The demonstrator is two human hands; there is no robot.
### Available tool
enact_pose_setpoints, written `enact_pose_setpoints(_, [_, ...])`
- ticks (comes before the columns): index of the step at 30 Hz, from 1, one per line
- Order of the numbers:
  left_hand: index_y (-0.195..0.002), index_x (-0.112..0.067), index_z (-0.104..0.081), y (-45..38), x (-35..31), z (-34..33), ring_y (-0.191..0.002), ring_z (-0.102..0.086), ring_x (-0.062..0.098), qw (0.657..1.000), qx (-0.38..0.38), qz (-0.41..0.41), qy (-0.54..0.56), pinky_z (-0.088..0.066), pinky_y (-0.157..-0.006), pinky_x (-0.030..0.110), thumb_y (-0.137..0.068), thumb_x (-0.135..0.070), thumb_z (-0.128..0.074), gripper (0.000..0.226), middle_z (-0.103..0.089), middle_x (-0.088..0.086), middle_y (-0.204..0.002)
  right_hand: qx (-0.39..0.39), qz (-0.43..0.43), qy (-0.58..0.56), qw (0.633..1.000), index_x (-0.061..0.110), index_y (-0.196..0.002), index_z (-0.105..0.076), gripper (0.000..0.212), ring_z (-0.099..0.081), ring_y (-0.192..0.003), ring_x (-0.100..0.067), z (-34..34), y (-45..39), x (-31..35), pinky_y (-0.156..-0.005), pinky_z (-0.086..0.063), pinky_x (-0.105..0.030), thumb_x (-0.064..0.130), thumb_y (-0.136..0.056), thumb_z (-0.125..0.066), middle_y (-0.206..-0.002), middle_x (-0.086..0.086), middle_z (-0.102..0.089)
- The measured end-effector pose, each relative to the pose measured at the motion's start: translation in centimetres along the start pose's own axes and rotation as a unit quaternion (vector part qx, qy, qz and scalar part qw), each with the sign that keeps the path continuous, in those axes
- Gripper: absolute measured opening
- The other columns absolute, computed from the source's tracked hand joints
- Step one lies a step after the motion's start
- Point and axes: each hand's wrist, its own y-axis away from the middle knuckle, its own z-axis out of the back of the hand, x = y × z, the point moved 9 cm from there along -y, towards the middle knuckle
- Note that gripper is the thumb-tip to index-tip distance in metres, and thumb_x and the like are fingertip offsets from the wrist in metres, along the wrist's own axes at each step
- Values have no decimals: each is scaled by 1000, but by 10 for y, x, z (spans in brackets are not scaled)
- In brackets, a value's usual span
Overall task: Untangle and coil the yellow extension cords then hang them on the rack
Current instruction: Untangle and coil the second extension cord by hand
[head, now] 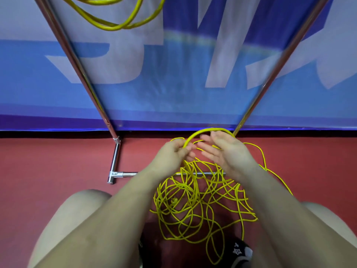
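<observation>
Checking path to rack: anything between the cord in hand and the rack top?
Nothing solid visible. The held loop still runs into the tangled pile, which lies over the rack's base bar. A hung coil occupies the top left.

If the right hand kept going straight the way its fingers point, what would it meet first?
Probably the left hand: the right hand has open fingers pointing left toward it, with only a small gap and the cord arching above. Depth is uncertain.

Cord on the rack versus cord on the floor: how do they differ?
The rack cord hangs in a few neat loops at the top; the floor cord lies in a loose tangle. The rack cord is untouched; the left hand pinches a loop of the floor cord, the right hand open beside it. Both are yellow.
</observation>
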Motion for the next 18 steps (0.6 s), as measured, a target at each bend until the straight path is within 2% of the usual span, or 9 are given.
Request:
enact_pose_setpoints(1, [-92,-17,-58,-1,-2,7,-61,-60,3,1000,-24,-1,17,-49,-62,26,-99,-11,-44,17,-61,0,-76,5,12,120,993,15,-114,-53,20,-64,-91,-18,-1,1,-2,-80,-51,-29,14,-94,-51,-104,-6,-63])
enact_pose_setpoints(3, [-95,-16,-59,0,-6,18,-56,-60,-1,995,-62,2,77,-49,-53,20,-100,-12,-42,17,-60,0,-76,27,40,364,930,14,-125,-53,34,-61,-94,-16,-4,3,-12,-84,-49,-29,15,-91,-57,-103,-3,-62])
enact_pose_setpoints(6, [-93,-19,-59,1,-6,30,-57,-65,1,976,-98,22,191,-53,-50,19,-100,-17,-42,18,-61,-1,-78,82,43,511,855,14,-116,-59,27,-62,-100,-20,-14,8,-32,-91,-48,-33,16,-89,-61,-99,-1,-59])
enact_pose_setpoints(8, [-93,-19,-59,1,-6,35,-59,-66,3,959,-116,34,257,-55,-51,21,-100,-18,-43,17,-62,0,-79,90,59,541,834,22,-98,-60,10,-64,-91,-24,-16,9,-35,-83,-50,-35,17,-89,-60,-89,0,-61])
enact_pose_setpoints(9, [-94,-18,-59,1,-5,38,-60,-67,5,949,-124,37,288,-56,-52,23,-99,-18,-43,17,-62,1,-81,85,70,549,829,24,-92,-59,7,-64,-85,-23,-16,8,-33,-77,-50,-32,18,-90,-59,-85,0,-61])
enact_pose_setpoints(11, [-95,-16,-59,0,-5,43,-63,-69,7,928,-137,39,344,-58,-55,26,-99,-18,-43,16,-62,2,-83,59,98,568,815,19,-95,-61,5,-58,-74,-18,-13,6,-25,-66,-44,-26,19,-90,-58,-81,3,-57])
enact_pose_setpoints(12, [-95,-16,-59,-1,-5,46,-64,-69,8,919,-142,37,365,-58,-56,27,-99,-18,-44,16,-63,2,-85,41,110,569,814,17,-100,-61,11,-55,-72,-16,-12,7,-20,-67,-43,-25,20,-90,-58,-81,4,-56])
enact_pose_setpoints(15, [-95,-15,-59,-2,-6,55,-70,-69,10,905,-155,27,396,-59,-60,29,-98,-19,-45,14,-63,1,-87,12,116,527,842,17,-109,-59,22,-57,-75,-15,-7,6,-12,-77,-49,-31,17,-88,-61,-81,13,-51])
enact_pose_setpoints(18, [-96,-14,-58,-2,-5,60,-77,-68,12,889,-168,19,425,-59,-61,31,-98,-17,-46,12,-63,3,-91,29,109,505,856,21,-108,-58,21,-61,-73,-17,-10,7,-13,-71,-49,-28,12,-88,-60,-79,11,-50])
